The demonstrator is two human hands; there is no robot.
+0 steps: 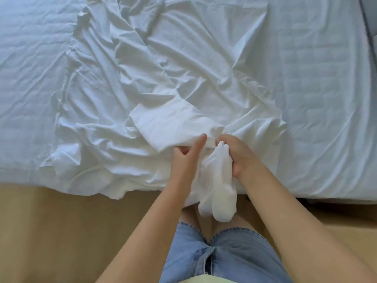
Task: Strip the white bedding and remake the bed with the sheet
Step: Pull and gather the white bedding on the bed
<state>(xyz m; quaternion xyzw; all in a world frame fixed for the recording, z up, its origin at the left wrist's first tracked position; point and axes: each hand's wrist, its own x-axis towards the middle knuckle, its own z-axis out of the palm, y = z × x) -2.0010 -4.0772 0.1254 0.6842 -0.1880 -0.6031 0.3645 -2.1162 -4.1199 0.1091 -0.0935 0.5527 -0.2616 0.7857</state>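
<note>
Sheet (183,82) heaped far and left; pinching its fold with left hand (186,155), gripping gathered bunch with right hand (240,156), just beside.

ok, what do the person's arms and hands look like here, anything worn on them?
Both arms are bare to the frame edge: no sleeves in view. The left hand and right hand carry no gloves, rings, watch or bands that I can see. Below them, frayed light blue denim shorts.
</note>
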